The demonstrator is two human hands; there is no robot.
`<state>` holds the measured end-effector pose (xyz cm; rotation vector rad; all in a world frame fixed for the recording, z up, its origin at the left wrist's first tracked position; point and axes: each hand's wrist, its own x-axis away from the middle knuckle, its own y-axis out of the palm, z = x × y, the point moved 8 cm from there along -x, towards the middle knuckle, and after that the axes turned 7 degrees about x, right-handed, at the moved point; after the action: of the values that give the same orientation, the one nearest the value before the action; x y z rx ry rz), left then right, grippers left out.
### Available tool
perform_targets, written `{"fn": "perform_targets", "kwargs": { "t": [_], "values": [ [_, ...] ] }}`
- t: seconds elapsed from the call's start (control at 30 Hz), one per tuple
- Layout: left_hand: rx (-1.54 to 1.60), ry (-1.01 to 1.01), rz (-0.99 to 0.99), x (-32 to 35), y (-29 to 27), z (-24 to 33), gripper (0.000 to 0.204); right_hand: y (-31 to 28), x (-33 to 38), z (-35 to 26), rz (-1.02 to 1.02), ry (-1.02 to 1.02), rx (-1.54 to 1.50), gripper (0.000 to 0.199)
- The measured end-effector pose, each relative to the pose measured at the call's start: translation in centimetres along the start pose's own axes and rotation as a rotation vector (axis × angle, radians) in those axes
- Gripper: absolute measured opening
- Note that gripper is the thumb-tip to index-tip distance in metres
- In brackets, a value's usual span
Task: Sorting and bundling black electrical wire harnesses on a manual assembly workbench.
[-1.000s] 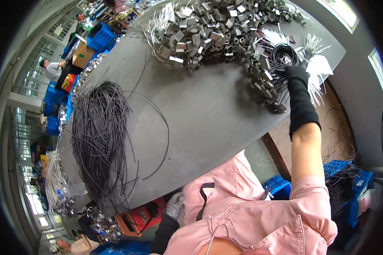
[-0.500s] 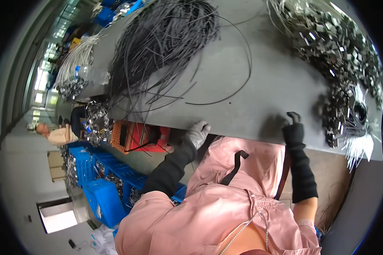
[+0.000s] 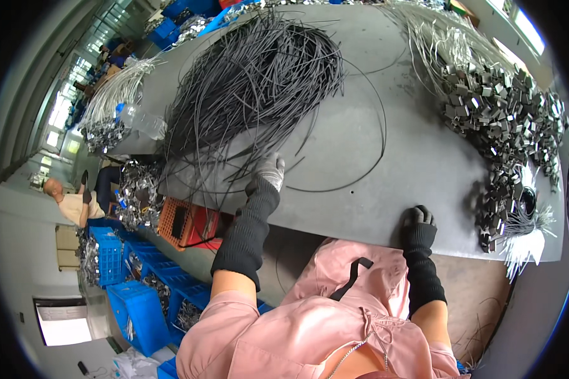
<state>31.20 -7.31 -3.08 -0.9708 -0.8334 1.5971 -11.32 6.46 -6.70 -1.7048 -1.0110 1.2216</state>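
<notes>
A large loose heap of thin black wires [image 3: 265,82] lies across the table's far left half. My left hand [image 3: 270,170], in a grey glove, reaches over the tabletop to the near ends of the heap. Its fingers point into the strands and look apart; whether they touch a wire I cannot tell. One long wire [image 3: 335,190] curves out in a loop to the right of that hand. My right hand [image 3: 418,218], in a dark glove, rests at the table's near edge. Its fingers are curled in, with nothing visible in them.
The grey table [image 3: 423,164] carries a big pile of wires with metal clips [image 3: 506,120] on the right. A clear plastic bottle [image 3: 146,122] lies at far left. Below are an orange crate [image 3: 174,222] and blue crates [image 3: 136,309]. Another person [image 3: 76,205] sits at left.
My left hand has moved from the table's near edge forward to the black wires, and its fingers have loosened. My right hand has shifted slightly left, toward the edge.
</notes>
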Motion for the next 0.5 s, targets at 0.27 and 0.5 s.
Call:
{"fn": "perform_targets", "kwargs": {
  "t": [0.27, 0.5],
  "values": [
    [-0.203, -0.057, -0.104, -3.8, 2.7, 3.8, 0.034, 0.0, -0.2, 0.3, -0.053, 0.023, 0.006, 0.027],
    [-0.158, 0.439, -0.346, 4.0, 5.9, 13.0, 0.036, 0.1, 0.2, 0.6, -0.044, 0.013, -0.013, 0.028]
  ]
}}
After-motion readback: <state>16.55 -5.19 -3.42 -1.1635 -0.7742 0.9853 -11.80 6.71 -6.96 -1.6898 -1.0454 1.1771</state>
